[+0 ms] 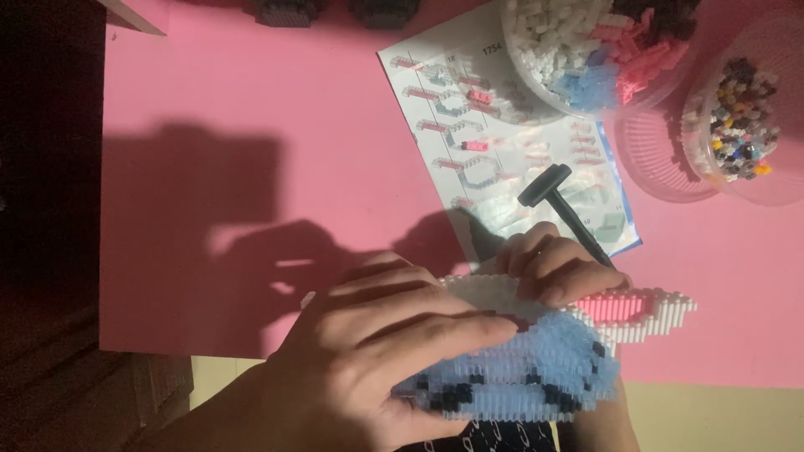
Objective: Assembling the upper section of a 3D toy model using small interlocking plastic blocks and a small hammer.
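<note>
A printed instruction sheet (511,142) lies on the pink table mat (251,167), white with a blue edge along its right side, set at a slant; it carries rows of small step diagrams in pink, white and pale blue; its upper right corner sits under a clear round tub (586,59) of white, pink, pale blue and dark small bricks; a second clear round tub (745,117) to the right holds mixed dark, orange and white pieces; a clear ribbed lid (653,159) rests between the two tubs, partly under the second; two dark brick-built items (335,10) sit at the top edge, cropped.

The brick model (544,360) lies at the near edge of the mat, low in the view; its body is pale blue with dark markings and a white border, and a white-and-pink part sticks out to the right; the left hand (368,360) lies flat over the model's left and top side, fingers stretched across it and pressing on it; the right hand (557,268) sits just behind the model, fingers curled and clasping a small black hammer-shaped tool (561,205), whose head points up over the sheet; its fingertips touch the model's white top edge.
</note>
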